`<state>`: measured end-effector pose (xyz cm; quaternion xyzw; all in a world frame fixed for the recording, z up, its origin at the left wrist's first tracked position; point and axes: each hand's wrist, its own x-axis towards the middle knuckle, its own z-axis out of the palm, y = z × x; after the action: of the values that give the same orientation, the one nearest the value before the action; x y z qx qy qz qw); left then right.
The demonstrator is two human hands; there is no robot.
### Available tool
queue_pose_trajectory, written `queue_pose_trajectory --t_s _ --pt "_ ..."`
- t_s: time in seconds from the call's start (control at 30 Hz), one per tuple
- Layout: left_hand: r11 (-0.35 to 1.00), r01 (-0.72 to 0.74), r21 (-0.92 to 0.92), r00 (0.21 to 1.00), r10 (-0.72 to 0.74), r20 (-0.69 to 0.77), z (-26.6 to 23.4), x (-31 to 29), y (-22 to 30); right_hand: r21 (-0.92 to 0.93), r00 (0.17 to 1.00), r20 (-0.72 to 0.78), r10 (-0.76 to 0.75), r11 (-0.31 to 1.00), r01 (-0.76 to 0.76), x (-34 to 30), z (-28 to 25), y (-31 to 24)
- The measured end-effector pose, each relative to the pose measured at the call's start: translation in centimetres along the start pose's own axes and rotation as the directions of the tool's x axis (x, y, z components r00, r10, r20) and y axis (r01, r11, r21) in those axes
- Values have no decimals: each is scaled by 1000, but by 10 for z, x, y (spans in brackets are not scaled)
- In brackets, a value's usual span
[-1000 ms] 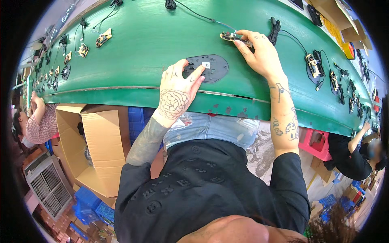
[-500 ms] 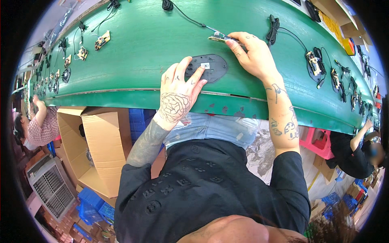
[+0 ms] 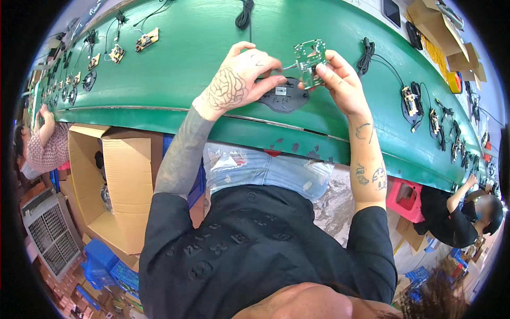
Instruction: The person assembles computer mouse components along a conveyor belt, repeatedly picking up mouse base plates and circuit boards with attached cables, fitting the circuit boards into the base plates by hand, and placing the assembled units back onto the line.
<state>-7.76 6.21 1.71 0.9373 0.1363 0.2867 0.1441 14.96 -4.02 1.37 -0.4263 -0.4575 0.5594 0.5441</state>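
My right hand (image 3: pixel 342 82) holds a green circuit board (image 3: pixel 309 64) up on its edge, pinched between thumb and fingers. Its solder side shows; any parts on the other side are hidden. From the board a thin cable (image 3: pixel 289 67) runs to my left hand (image 3: pixel 241 77), whose fingers curl round it, slightly blurred. Beyond that hand the cable leads up to a tied black bundle (image 3: pixel 243 17) at the far side. Below both hands a black rounded plastic base plate (image 3: pixel 289 101) with a small white label lies on the green work surface (image 3: pixel 196 64), partly covered by my left hand.
More boards with cables (image 3: pixel 146 40) lie to the left; others (image 3: pixel 410 103) lie to the right, some on black plates. An open cardboard box (image 3: pixel 125 191) stands below the left edge. People work at both far ends. A pink stool (image 3: pixel 404 199) stands at right.
My right hand has turned the board from nearly flat to upright and brought it nearer. My left hand has left the base plate and moved up to the cable.
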Motion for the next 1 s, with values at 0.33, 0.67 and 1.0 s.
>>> queue_pose_trajectory --t_s 0.33,0.67,1.0 --pt "905 383 -182 909 -404 -96 9 -39 12 -424 932 -312 184 851 -310 16 6 13" --pt "949 308 70 951 -309 9 14 -36 17 -701 924 -381 -11 655 -281 14 16 18" --pt "839 543 35 837 -544 50 22 -36 23 -760 922 -387 6 565 -322 14 21 11"
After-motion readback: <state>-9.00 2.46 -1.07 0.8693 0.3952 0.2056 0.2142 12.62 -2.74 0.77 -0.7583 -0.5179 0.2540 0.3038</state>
